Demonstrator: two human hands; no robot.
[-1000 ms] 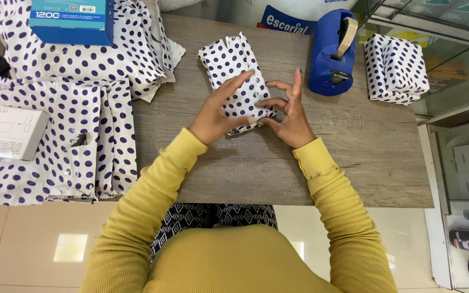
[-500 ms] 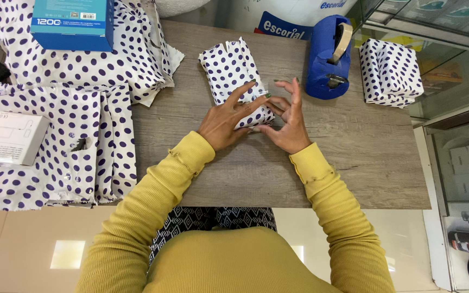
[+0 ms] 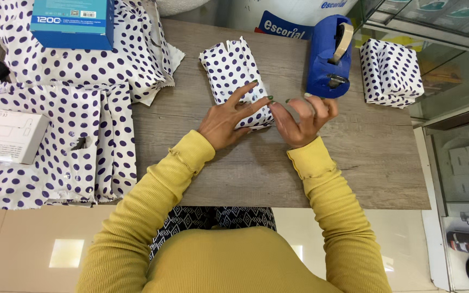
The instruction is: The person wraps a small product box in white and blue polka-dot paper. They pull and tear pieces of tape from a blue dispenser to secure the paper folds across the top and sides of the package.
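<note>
Left hand (image 3: 225, 120) is flat on the polka-dot wrapped package (image 3: 235, 81), fingers spread, pinning the near end down, not gripping. Right hand (image 3: 303, 119) is just beside the package, fingers loosely curled and holding nothing. Blue tape dispenser (image 3: 329, 57) sits right past my right fingertips, another wrapped parcel (image 3: 391, 72) further right.

A shop's gift-wrapping counter: a wooden table (image 3: 321, 173) stands beside a glass display case (image 3: 435, 32) with boxed goods on its shelves. Sheets of white, dark-dotted wrapping paper (image 3: 55, 135) lie spread out, a blue tape dispenser (image 3: 329, 59) stands ready, a finished wrapped parcel (image 3: 391, 73) waits aside, and small product boxes, one blue (image 3: 73, 21), one white (image 3: 13, 137), sit on the paper
</note>
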